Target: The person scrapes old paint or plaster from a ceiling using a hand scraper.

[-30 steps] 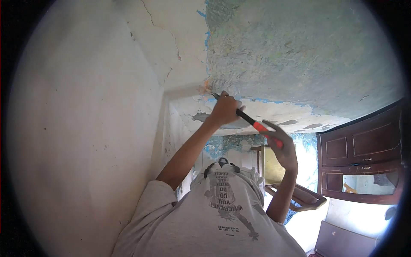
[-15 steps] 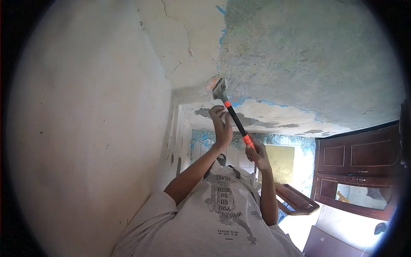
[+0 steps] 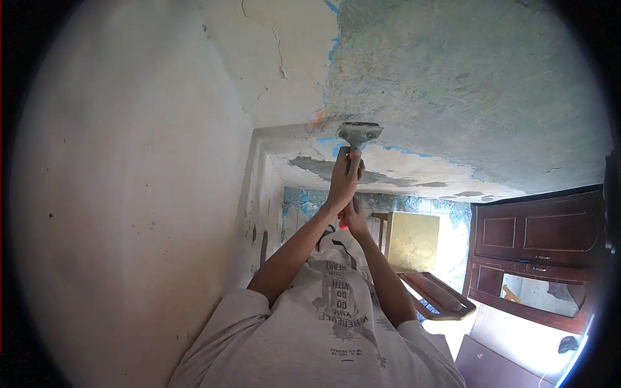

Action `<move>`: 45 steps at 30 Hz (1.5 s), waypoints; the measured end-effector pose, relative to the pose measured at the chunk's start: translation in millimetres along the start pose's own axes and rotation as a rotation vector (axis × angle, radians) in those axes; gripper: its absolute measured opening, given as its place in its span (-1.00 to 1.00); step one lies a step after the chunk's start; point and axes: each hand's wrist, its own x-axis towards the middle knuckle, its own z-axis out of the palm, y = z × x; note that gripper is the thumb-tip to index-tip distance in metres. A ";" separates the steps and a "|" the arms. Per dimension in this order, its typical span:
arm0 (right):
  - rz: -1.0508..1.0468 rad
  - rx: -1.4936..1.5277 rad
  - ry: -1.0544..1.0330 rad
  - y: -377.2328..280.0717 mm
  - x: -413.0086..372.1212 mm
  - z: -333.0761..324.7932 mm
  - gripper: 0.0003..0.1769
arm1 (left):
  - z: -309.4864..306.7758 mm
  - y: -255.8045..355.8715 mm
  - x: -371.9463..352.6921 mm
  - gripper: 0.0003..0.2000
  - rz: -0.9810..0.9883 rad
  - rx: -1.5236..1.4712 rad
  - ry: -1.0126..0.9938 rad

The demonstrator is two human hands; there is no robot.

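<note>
A long-handled scraper [image 3: 359,134] with a wide metal head is raised in front of me, its blade up against or very close to the patchy grey-green painted surface [image 3: 446,97]. My left hand [image 3: 348,171] is wrapped round the handle just below the head. Lower down, my right hand [image 3: 353,216] grips the handle near its orange end [image 3: 343,226]; the black shaft between is mostly hidden by my hands. Beside the blade, an orange-brown bare patch [image 3: 317,121] and flaking blue paint edges [image 3: 333,52] show.
A pale plain wall [image 3: 129,181] stands close on my left. Cracks [image 3: 279,52] run through the cream paint. To the right are a dark wooden cabinet [image 3: 533,233] with a glass panel, a yellowish board [image 3: 414,240] and a wooden-framed piece [image 3: 443,294].
My left hand, earlier off the handle, has closed round it below the head. The scraper has turned so its blade faces flat, shifting right; my right hand has moved left and inward.
</note>
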 end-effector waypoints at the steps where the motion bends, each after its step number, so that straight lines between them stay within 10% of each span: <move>1: -0.001 0.004 0.000 2.1 7.9 4.4 -0.50 | -4.0 0.4 3.5 -0.70 -0.003 0.005 0.005; 45: -0.349 -0.498 0.344 27.4 48.7 49.1 -0.44 | -44.3 2.4 42.8 -0.37 -0.197 0.016 -0.016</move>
